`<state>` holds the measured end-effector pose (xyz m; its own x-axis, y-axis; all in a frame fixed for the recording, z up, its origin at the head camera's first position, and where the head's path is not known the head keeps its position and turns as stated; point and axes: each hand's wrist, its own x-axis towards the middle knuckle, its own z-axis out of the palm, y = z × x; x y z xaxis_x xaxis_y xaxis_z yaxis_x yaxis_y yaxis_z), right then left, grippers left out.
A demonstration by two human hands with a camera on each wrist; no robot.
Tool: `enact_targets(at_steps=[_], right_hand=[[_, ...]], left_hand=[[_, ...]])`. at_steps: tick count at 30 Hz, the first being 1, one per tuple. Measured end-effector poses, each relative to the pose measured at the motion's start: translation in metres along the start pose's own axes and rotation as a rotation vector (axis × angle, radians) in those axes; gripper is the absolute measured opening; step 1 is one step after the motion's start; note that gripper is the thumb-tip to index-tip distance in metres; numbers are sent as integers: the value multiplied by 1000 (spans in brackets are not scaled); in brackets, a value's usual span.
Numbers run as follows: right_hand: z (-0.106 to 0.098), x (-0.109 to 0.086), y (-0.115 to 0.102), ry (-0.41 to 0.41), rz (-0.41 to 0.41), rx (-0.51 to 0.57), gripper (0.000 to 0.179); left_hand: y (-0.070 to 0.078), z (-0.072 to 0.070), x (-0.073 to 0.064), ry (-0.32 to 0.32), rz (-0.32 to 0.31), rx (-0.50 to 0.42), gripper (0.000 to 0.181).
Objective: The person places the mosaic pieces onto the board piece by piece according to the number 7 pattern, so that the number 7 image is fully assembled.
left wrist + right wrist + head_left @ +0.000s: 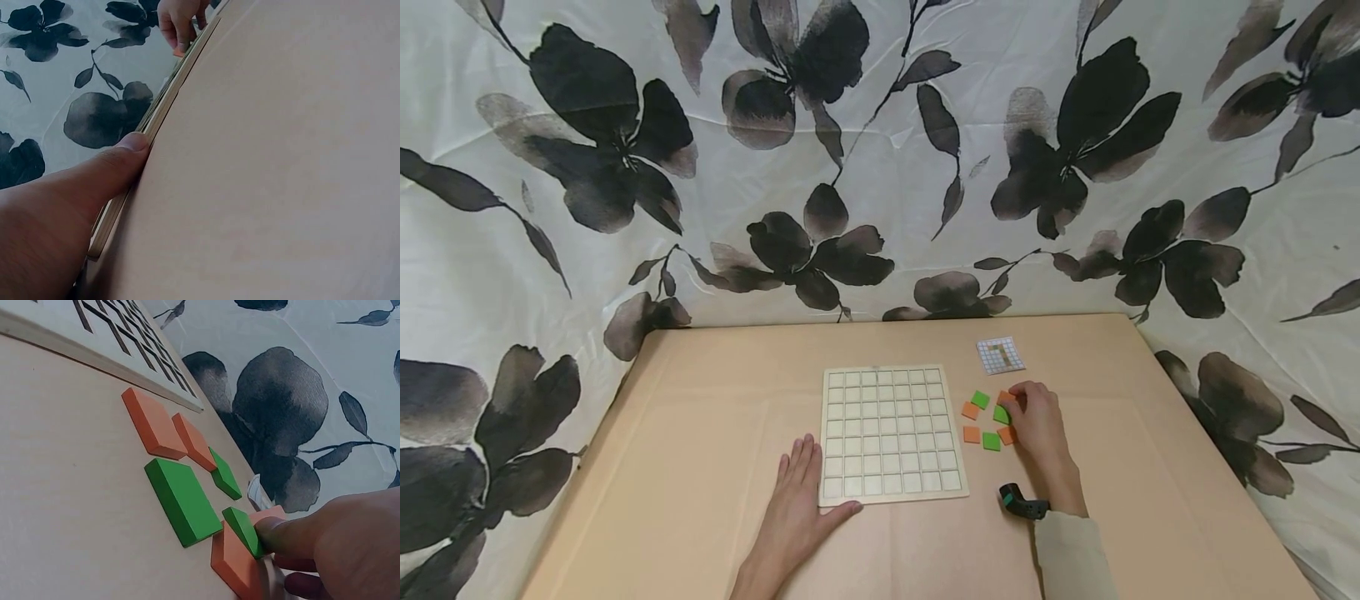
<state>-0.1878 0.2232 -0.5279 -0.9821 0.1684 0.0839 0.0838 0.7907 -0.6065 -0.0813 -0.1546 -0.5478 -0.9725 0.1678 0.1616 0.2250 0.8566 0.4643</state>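
Behind the light wooden table [670, 467] rises a white cloth patterned with dark flowers [925, 208]. My right hand [1040, 421] has its thumb and fingers brought close together, pinching an orange tile [269, 512] to the right of the grid board [893, 498]. Just beside my fingers lie three green tiles [991, 442] and three more orange tiles [972, 435]; a small grid card [1000, 356] sits beyond. My left hand [797, 508] lies spread, fingers straight along the board's left edge, thumb at its near edge. The board holds rows of pale square cells.
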Motion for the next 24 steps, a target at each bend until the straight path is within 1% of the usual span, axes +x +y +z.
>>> enact_targets(at_steps=[5,11,24], right_hand=[[0,-2,-1,4,1,17,23],[-1,-5,-2,-7,28,40,18],[-3,-8,-5,-33,54,48,15]], left_hand=[[-1,-1,-1,-3,-11,-20,111],[-2,-1,-2,-14,-19,-19,113],[-4,1,-4,13,-6,-21,113]])
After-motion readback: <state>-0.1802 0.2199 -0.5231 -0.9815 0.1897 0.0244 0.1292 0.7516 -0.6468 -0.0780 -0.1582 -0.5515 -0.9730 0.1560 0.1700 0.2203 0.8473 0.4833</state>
